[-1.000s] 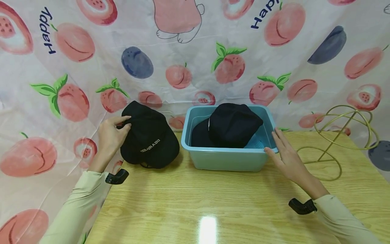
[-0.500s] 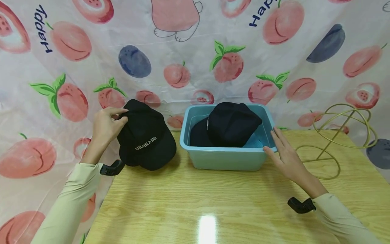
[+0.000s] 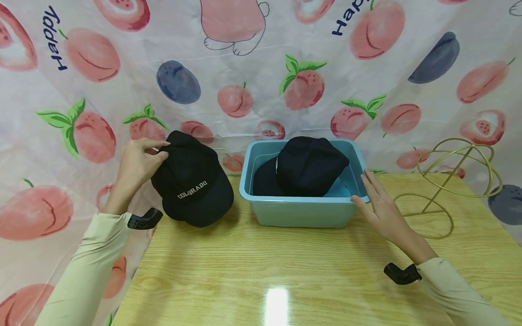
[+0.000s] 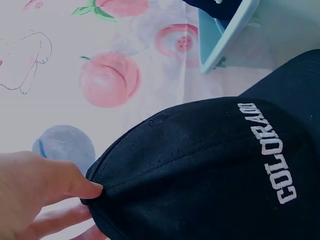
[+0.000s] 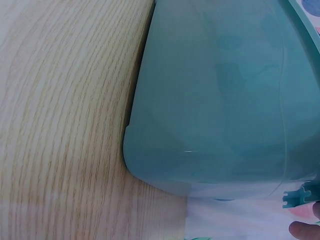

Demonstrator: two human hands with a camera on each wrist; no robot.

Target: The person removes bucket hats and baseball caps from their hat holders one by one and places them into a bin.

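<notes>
A black baseball cap (image 3: 195, 170) lettered COLORADO is tilted up on the left, its brim toward the table. My left hand (image 3: 136, 167) pinches its far left edge between thumb and fingers; the left wrist view shows the thumb (image 4: 82, 187) on the fabric. A second dark cap (image 3: 311, 167) lies in a light blue plastic bin (image 3: 302, 215), its brim to the left. On the bin's right front corner rests my right hand (image 3: 381, 210), fingers straight along the rim. Only fingertips (image 5: 304, 230) show at the corner of the right wrist view, by the bin's side.
A gold wire stand (image 3: 438, 197) with looped ends is to the right of the bin. Behind everything hangs a fruit-print cloth (image 3: 244, 68), which also covers the left side. The wooden table (image 3: 228, 271) extends in front.
My left hand has drawn the COLORADO cap slightly left and up, turning its front more into view. The right hand keeps its place on the bin.
</notes>
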